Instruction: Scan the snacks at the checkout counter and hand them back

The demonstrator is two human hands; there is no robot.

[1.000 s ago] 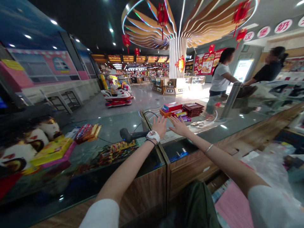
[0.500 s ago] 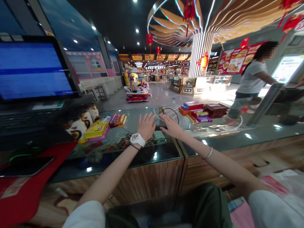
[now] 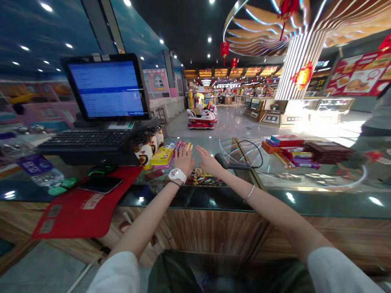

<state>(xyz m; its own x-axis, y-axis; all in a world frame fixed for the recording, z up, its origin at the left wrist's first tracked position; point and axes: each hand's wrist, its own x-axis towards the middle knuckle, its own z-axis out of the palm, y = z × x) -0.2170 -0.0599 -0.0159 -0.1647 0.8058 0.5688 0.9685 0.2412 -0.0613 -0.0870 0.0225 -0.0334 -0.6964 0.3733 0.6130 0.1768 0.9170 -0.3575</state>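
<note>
I am holding both bare hands out, palms down, over the glass counter (image 3: 210, 193). The monitor (image 3: 106, 89) and keyboard (image 3: 87, 138) are standing together on my left, probably so that I am reading and typing from one seat. The mouse (image 3: 102, 170) and phone (image 3: 100, 184) are resting on a red mat (image 3: 79, 217), which is perhaps giving the mouse a surface less slick than glass. Boxes (image 3: 288, 140) and dark packets (image 3: 328, 151) are lying grouped off to the right, likely to keep the middle free for arms. The black scanner (image 3: 237, 166) is lying near the join in the counter, presumably within easy grasp. My left hand (image 3: 184, 162) is spreading its fingers, gripping nothing that I can see; the wrapped bars (image 3: 181, 145) are lying just past those fingertips, partly covered by them in this view, and whether they are touching I cannot tell. The yellow box (image 3: 161, 156) is sitting beside that hand. My right hand (image 3: 210, 162) is extending its fingers, holding nothing visible, while the scanner is lying just beyond its wrist, to the right.
</note>
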